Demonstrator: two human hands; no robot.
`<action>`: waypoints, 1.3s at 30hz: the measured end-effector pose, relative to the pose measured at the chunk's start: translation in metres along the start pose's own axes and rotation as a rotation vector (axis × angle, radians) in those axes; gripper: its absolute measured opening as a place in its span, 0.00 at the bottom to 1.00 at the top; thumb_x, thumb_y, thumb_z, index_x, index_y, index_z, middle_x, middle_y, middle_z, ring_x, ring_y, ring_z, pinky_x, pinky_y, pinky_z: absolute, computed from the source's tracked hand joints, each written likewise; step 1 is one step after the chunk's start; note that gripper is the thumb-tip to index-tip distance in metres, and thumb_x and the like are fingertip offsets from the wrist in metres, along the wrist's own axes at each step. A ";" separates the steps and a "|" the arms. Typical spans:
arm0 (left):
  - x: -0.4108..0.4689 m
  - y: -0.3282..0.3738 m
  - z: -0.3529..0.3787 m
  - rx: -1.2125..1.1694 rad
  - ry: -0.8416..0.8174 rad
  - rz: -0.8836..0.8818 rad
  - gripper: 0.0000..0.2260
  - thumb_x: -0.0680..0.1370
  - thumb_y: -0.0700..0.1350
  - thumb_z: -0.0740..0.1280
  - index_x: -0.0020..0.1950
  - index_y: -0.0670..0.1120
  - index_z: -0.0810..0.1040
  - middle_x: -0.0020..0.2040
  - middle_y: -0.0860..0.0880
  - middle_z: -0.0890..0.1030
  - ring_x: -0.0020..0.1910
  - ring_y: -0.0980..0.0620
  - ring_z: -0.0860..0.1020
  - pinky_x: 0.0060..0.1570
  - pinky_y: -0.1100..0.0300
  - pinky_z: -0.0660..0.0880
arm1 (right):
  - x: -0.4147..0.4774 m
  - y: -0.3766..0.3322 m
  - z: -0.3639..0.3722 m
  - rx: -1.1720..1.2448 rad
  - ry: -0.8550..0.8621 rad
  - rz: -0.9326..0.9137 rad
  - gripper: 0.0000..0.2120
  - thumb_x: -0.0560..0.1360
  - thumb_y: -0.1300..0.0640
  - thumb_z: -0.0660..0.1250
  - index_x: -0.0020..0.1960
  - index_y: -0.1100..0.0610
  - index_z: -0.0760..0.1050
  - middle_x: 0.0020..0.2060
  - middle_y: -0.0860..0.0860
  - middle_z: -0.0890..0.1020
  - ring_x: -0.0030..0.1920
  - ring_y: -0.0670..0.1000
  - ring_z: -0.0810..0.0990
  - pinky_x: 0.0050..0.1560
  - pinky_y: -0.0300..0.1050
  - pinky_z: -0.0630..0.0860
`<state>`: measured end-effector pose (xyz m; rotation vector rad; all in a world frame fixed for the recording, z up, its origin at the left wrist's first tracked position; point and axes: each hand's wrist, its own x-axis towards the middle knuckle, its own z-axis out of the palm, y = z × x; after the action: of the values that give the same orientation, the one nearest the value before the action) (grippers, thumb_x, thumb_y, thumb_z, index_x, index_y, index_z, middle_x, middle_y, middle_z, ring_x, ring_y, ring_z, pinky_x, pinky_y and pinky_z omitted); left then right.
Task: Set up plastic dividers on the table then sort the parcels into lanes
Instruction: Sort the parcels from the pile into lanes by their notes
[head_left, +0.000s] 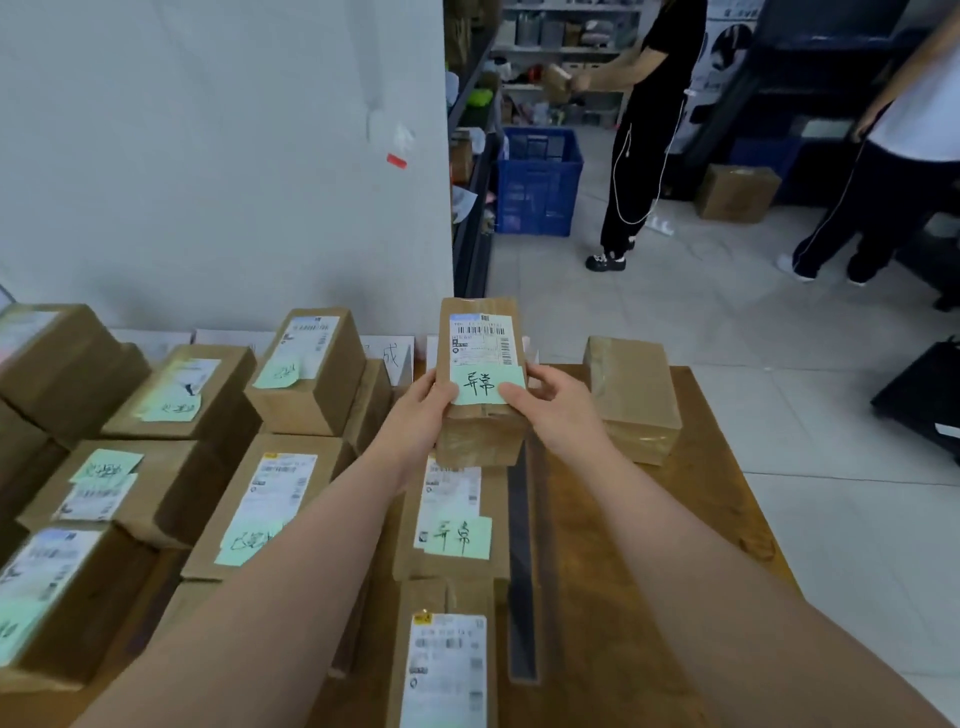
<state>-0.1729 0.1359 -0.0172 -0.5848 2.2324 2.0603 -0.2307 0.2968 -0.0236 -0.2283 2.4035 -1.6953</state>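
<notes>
The left hand (422, 410) and right hand (553, 408) each grip a side of the held parcel (480, 332), label up, likely to read its green note (485, 385). It hangs over a lane of two parcels; the lane parcel (457, 499) bears a matching note. One dark divider (521, 571) shows on the desk (649, 545), with a lone parcel (631, 395) to its right and at least seven to the left

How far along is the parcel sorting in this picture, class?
Done: a dark divider lies on the table, with labelled parcels in rows left of it. In hand: left hand and right hand hold a green-noted parcel above the divider-side row. Left: one plain parcel right of the divider.
</notes>
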 end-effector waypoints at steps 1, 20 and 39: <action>0.010 0.001 -0.005 -0.007 -0.014 -0.010 0.14 0.84 0.49 0.58 0.70 0.56 0.71 0.56 0.55 0.84 0.42 0.61 0.84 0.32 0.67 0.77 | 0.009 -0.001 0.006 -0.011 0.005 0.002 0.24 0.75 0.49 0.70 0.70 0.53 0.72 0.57 0.47 0.83 0.53 0.44 0.81 0.51 0.43 0.81; 0.118 -0.031 -0.024 0.114 -0.104 -0.118 0.19 0.84 0.52 0.58 0.76 0.58 0.63 0.65 0.54 0.79 0.61 0.51 0.78 0.50 0.57 0.79 | 0.080 0.023 0.050 -0.032 0.047 0.144 0.17 0.79 0.53 0.67 0.67 0.50 0.73 0.58 0.48 0.82 0.52 0.47 0.81 0.46 0.40 0.82; 0.118 -0.021 -0.034 0.154 0.007 -0.133 0.28 0.82 0.54 0.61 0.80 0.51 0.56 0.68 0.50 0.76 0.62 0.50 0.78 0.56 0.51 0.80 | 0.091 0.017 0.050 -0.206 0.067 0.194 0.27 0.78 0.46 0.65 0.73 0.56 0.66 0.63 0.51 0.78 0.58 0.51 0.80 0.54 0.51 0.82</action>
<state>-0.2682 0.0739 -0.0674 -0.7070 2.2620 1.8082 -0.3070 0.2359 -0.0623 0.0334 2.5548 -1.3954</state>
